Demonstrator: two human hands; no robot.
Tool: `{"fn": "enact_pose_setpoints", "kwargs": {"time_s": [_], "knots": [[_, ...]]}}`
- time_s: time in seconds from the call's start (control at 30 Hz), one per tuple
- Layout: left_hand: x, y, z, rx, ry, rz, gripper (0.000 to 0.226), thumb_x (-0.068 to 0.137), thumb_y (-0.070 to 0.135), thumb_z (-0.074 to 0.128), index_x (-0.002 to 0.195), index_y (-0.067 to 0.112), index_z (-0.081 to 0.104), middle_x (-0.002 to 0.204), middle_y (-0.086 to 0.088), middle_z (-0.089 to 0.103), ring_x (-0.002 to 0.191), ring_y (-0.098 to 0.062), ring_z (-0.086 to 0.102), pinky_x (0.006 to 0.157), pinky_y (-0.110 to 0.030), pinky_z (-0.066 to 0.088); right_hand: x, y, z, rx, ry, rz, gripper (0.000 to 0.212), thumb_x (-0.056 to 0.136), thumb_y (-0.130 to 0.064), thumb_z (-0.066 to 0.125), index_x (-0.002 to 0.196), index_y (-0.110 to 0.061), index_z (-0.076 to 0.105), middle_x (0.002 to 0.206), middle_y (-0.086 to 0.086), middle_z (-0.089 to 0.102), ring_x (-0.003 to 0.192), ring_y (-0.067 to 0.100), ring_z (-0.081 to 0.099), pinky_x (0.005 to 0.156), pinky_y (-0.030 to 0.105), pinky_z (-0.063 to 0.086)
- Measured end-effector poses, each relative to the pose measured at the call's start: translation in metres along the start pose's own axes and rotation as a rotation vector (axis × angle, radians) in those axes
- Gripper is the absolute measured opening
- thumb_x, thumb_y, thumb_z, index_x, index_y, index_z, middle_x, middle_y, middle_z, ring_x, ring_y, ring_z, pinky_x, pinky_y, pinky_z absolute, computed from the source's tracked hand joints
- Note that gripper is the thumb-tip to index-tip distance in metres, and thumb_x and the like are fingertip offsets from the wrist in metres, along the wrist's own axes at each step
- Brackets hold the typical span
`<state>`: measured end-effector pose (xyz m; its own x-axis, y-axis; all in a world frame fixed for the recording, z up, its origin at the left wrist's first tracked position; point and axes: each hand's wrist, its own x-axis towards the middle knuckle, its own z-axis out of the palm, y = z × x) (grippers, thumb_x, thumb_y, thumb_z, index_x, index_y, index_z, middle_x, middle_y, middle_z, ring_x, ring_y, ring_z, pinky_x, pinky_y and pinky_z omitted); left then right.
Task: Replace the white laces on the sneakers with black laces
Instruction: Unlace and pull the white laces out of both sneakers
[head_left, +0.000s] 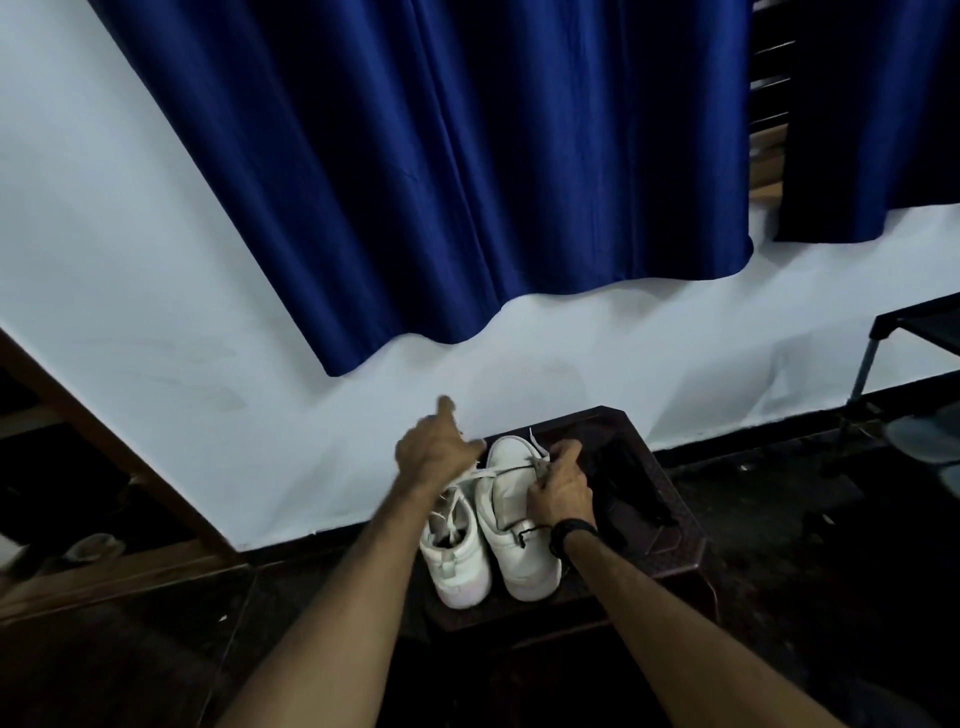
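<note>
— What sits on the stool?

— A dark, patterned stool (670, 551) with a raised rim, against the white wall (156, 260) under the blue curtain (441, 156). It carries my two white sneakers side by side, toes to the wall, and beside them, on my right, a dark heap (631, 488) I cannot make out; it may be the black laces.

— Your hands?

— My left hand (434, 449) hovers over the left sneaker (457, 551); a white lace (485, 473) runs from it across to the right sneaker (511, 499). I cannot tell whether those fingers pinch the lace, as they blur. My right hand (561, 491), with a black wristband (571, 531), curls over the right sneaker's side, fingertips pinching the lace at the eyelets.

— Is the left shoe laced?

— Loosely; white lace hangs slack over its opening.
</note>
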<state>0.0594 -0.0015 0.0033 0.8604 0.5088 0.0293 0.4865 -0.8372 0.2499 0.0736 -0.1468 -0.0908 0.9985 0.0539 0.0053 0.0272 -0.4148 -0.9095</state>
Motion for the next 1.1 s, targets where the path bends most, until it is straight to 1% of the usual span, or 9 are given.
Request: {"fn": "enact_pose_setpoints", "kwargs": {"time_s": [0.17,0.3,0.5,0.6,0.67,0.77,0.9,1.0,1.1], "knots": [[-0.008,0.017,0.061,0.146,-0.085,0.39,0.038,0.084,0.041,0.062,0.118,0.024,0.066,0.122,0.002,0.063,0.119,-0.025,0.053,0.096,-0.034,0.045,0.002,0.001,-0.002,0.008,-0.024,0.016,0.036,0.08,-0.009,0.053,0.111,-0.016,0.035,0.11,0.017,0.062,0.1,0.04,0.06,0.077,0.036,0.04],[-0.009,0.023,0.081,0.185,0.122,0.411,0.03,0.088,0.037,0.052,0.099,0.017,0.073,0.102,-0.008,0.071,0.102,-0.03,0.061,0.084,-0.037,0.048,0.003,0.003,0.0,0.032,-0.029,0.016,0.034,0.083,-0.02,0.058,0.107,-0.018,0.034,0.106,0.014,0.063,0.098,0.038,0.061,0.073,0.033,0.037],[0.007,0.019,0.039,-0.812,0.373,0.082,0.025,0.093,0.015,0.05,0.075,0.021,0.066,0.098,0.001,0.073,0.096,-0.022,0.065,0.082,-0.03,0.05,0.003,0.004,0.001,0.004,-0.014,-0.001,0.031,0.083,-0.007,0.049,0.111,-0.015,0.037,0.111,0.017,0.061,0.102,0.04,0.059,0.079,0.038,0.041],[0.01,0.027,-0.016,-1.463,0.336,-0.122,0.024,0.1,0.015,0.047,0.078,0.021,0.055,0.078,0.001,0.071,0.073,-0.02,0.064,0.053,-0.022,0.043,0.002,0.003,0.001,0.001,-0.017,-0.005,0.031,0.084,-0.007,0.05,0.111,-0.013,0.037,0.11,0.017,0.062,0.102,0.041,0.059,0.08,0.038,0.042],[0.008,0.024,-0.047,-1.618,0.258,-0.186,0.022,0.101,0.017,0.044,0.079,0.022,0.05,0.056,0.003,0.059,0.053,-0.016,0.057,0.043,-0.018,0.032,0.002,0.002,0.002,-0.011,-0.012,-0.025,0.029,0.085,-0.008,0.05,0.111,-0.012,0.037,0.11,0.018,0.062,0.101,0.041,0.059,0.079,0.039,0.042],[0.007,0.011,-0.057,-1.186,0.176,-0.128,0.022,0.094,0.026,0.051,0.073,0.021,0.051,0.056,0.004,0.043,0.051,-0.016,0.038,0.046,-0.021,0.026,0.003,0.003,0.002,-0.022,-0.008,-0.02,0.027,0.085,-0.008,0.05,0.109,-0.012,0.039,0.109,0.017,0.061,0.101,0.041,0.058,0.078,0.039,0.041],[-0.001,-0.008,-0.031,-0.362,0.075,-0.035,0.033,0.083,0.052,0.065,0.091,0.021,0.059,0.084,0.004,0.059,0.081,-0.022,0.059,0.072,-0.03,0.045,0.003,0.005,0.004,-0.203,0.025,-0.113,0.03,0.081,-0.009,0.054,0.11,-0.013,0.045,0.109,0.013,0.057,0.099,0.037,0.056,0.076,0.04,0.043],[-0.011,-0.015,-0.016,-0.228,-0.027,-0.023,0.035,0.079,0.053,0.069,0.102,0.028,0.06,0.097,0.005,0.059,0.097,-0.023,0.062,0.081,-0.03,0.047,0.009,0.006,0.005,-0.596,0.1,-0.384,0.033,0.073,-0.013,0.059,0.105,-0.018,0.06,0.103,0.006,0.059,0.096,0.032,0.053,0.076,0.041,0.042],[-0.016,-0.022,-0.005,-0.201,-0.048,-0.052,0.03,0.077,0.046,0.067,0.102,0.03,0.06,0.106,0.001,0.066,0.1,-0.023,0.064,0.083,-0.031,0.05,0.019,0.002,-0.001,-0.777,-0.054,-0.624,0.03,0.081,-0.027,0.052,0.107,-0.028,0.068,0.104,-0.002,0.064,0.105,0.027,0.049,0.084,0.041,0.03]]}}
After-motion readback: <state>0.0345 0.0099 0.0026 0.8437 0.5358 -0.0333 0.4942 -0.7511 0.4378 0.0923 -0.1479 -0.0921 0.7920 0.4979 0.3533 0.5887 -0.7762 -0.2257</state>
